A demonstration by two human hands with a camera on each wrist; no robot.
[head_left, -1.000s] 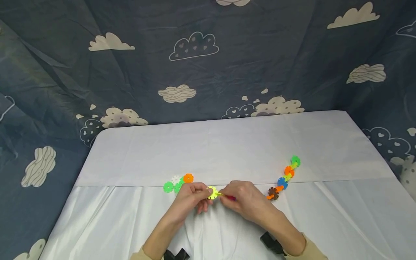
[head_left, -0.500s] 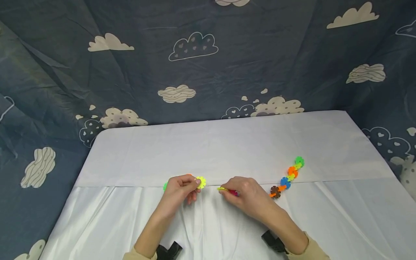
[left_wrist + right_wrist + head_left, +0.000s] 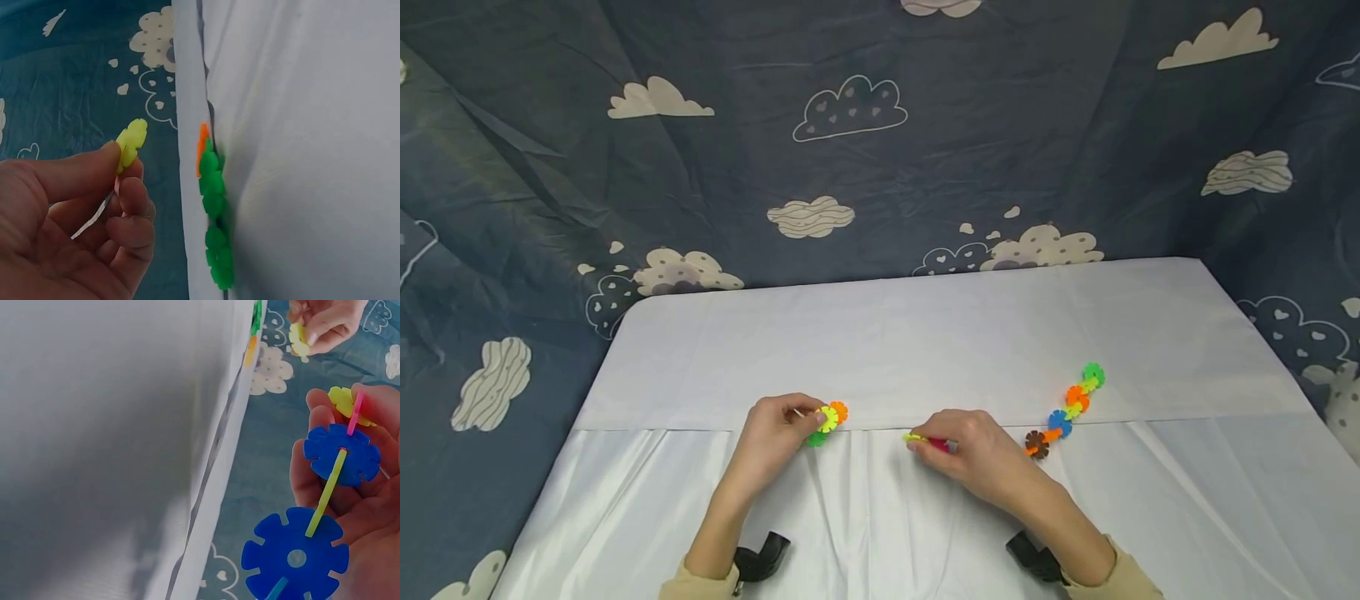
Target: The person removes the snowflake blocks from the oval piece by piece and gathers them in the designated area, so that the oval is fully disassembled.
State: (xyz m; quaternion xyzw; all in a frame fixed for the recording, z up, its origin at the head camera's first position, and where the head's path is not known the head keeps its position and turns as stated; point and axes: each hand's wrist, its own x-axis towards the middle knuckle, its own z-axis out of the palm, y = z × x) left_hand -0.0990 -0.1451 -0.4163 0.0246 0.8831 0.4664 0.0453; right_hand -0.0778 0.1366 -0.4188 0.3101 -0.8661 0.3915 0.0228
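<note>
In the head view my left hand [image 3: 773,437] pinches a yellow notched flower disc [image 3: 828,419] between thumb and fingers, over the loose discs at left centre. My right hand [image 3: 966,450] holds another yellow disc [image 3: 340,400] by its fingertips. That one joins a pink disc [image 3: 355,414], then a blue disc [image 3: 340,455], a yellow one seen edge-on and a larger blue disc [image 3: 269,550] in the right wrist view. Beyond the right hand lies a chain with brown [image 3: 1037,444], blue, orange and green discs; the hand hides where the two stretches meet.
Loose green discs [image 3: 212,181] and an orange disc [image 3: 839,412] lie beside the left hand, partly covered by it. White cloth [image 3: 895,350] covers the table, with a crease across it. A dark cloud-print curtain [image 3: 880,167] hangs behind.
The hands have drawn apart. My left hand has gone left with its yellow disc, back over the loose discs. The right hand has barely shifted; the chain's far end has slid slightly right.
</note>
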